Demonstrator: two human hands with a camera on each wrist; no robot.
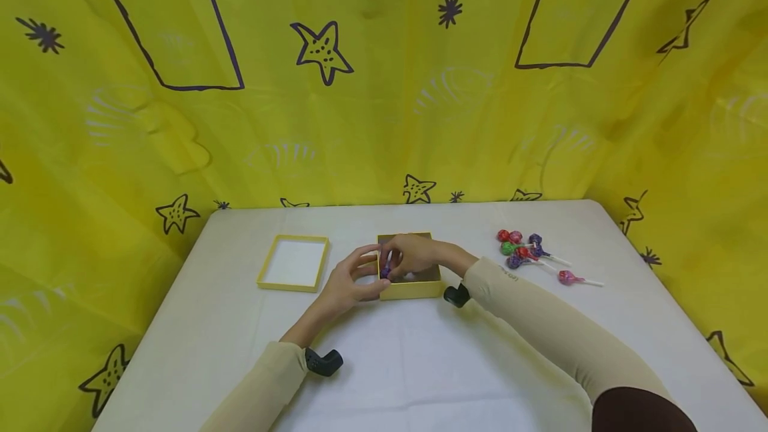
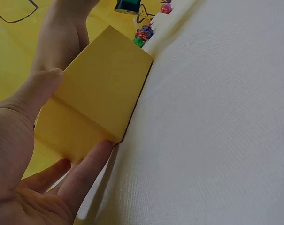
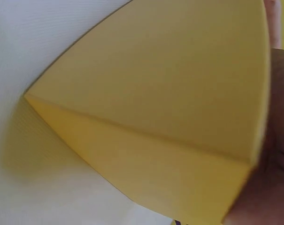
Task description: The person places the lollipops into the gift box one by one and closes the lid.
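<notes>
A small yellow box (image 1: 411,291) stands without its lid on the white table, mid-table in the head view. My left hand (image 1: 351,280) holds it at the left end, thumb by the front rim and fingers spread along the side wall (image 2: 73,133). Reaching in over the right side, my right hand (image 1: 414,252) has its fingers down inside the box. They pinch a purple-wrapped lollipop (image 1: 385,273) near the left wall. In the right wrist view the box's yellow outer wall (image 3: 146,84) fills most of the picture and hides the fingertips.
The yellow-rimmed box lid (image 1: 288,287), white inside, lies to the left of the box. Several wrapped lollipops (image 1: 521,254) lie in a loose cluster at the right, with a pink one (image 1: 567,277) nearer the front. A yellow patterned curtain (image 1: 384,119) hangs behind the table.
</notes>
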